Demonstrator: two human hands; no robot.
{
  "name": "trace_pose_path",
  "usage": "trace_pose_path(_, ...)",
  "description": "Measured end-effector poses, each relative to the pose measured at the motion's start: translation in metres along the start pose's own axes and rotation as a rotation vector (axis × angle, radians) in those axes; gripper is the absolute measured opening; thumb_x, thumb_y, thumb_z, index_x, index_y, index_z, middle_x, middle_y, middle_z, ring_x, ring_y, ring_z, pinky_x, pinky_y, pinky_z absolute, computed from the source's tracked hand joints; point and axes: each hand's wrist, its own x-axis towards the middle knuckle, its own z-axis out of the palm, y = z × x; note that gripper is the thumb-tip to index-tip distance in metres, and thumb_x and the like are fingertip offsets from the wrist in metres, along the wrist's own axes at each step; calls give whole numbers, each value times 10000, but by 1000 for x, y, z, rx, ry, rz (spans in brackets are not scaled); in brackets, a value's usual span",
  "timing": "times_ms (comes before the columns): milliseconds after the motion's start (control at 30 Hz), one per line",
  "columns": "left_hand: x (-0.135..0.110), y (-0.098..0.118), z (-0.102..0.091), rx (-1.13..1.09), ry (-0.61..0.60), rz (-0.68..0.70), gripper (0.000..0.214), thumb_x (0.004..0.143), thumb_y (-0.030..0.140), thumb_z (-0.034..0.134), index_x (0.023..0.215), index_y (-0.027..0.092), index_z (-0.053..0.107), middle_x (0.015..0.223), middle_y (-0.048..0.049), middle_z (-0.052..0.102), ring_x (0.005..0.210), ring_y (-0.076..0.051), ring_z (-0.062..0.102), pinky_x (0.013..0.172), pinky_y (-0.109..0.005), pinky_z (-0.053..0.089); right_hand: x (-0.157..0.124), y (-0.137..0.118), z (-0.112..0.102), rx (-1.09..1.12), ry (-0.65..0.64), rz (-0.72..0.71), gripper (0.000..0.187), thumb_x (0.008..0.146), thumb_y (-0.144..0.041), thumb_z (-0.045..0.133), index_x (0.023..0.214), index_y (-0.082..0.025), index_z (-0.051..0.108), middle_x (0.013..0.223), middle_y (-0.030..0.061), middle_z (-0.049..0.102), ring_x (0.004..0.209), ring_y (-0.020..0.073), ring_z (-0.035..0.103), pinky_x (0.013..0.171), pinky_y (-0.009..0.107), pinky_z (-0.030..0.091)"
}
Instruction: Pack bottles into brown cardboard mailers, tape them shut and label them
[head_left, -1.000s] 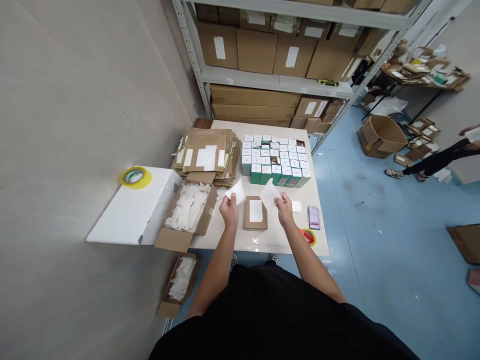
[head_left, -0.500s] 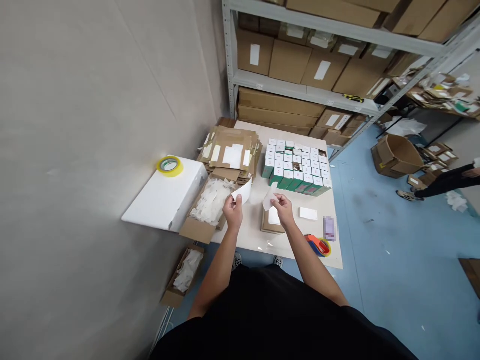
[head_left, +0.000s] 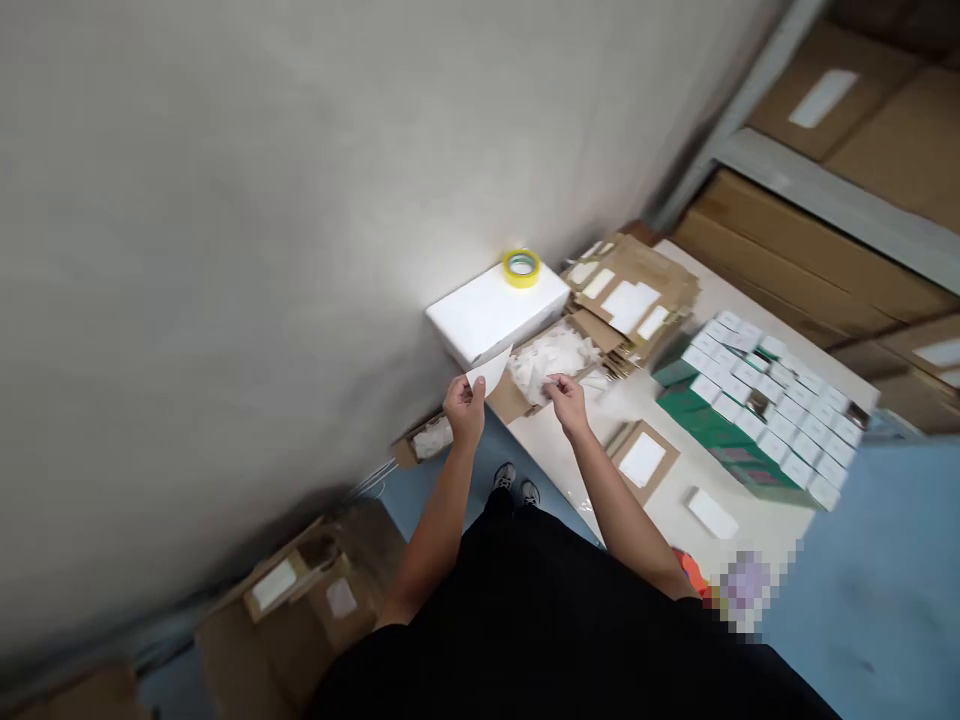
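Note:
My left hand (head_left: 465, 408) is closed on a white paper sheet (head_left: 491, 369), held up beyond the table's left edge. My right hand (head_left: 568, 402) is pinched on another pale sheet over the near end of an open cardboard box of white plastic bags (head_left: 551, 355); that sheet is blurred. A flat brown carton with a white label (head_left: 643, 460) lies on the table (head_left: 570, 470) to the right of my right forearm.
A white foam block (head_left: 495, 312) with a yellow tape roll (head_left: 521, 267) sits by the wall. Flattened cartons (head_left: 634, 295) are stacked behind the bag box. Rows of green-and-white small boxes (head_left: 757, 400) fill the table's right. Another bag box (head_left: 427, 440) and cartons (head_left: 292, 590) lie on the floor.
The view has swung left and tilted. Both hands have moved left, away from the labelled carton, and my right hand now hovers over the box of bags.

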Motion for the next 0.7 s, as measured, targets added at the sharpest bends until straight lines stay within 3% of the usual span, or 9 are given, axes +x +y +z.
trace_pose_path(167,-13,-17,-86,97,187,-113,427,910,604,647,943,189,742,916,-57,687,841,-194,641,743,-277,507,11,33,82,-29,-227,76,296,687,-411,730,900,-205,746,595,-63,534,598,146,483,608,284,423)
trace_pose_path(367,-21,-41,-172,120,360,-188,459,882,636,655,938,187,733,957,-66,697,899,-205,634,788,-282,519,-13,64,175,-50,-437,104,330,640,-446,783,856,-217,683,638,-63,554,611,136,485,614,276,429)
trace_pose_path(533,-14,-76,-226,102,451,-227,403,879,589,665,852,189,707,826,-31,670,782,-177,621,709,-259,491,-35,101,239,-129,-448,172,329,611,-471,791,733,-219,618,624,-47,588,600,130,499,590,263,426)
trace_pose_path(700,4,-116,-274,111,398,-288,377,882,563,669,852,189,706,831,-29,683,772,-167,609,697,-249,481,-35,156,296,-354,-353,332,252,648,-404,725,682,-225,552,623,-47,596,599,129,545,583,245,464)
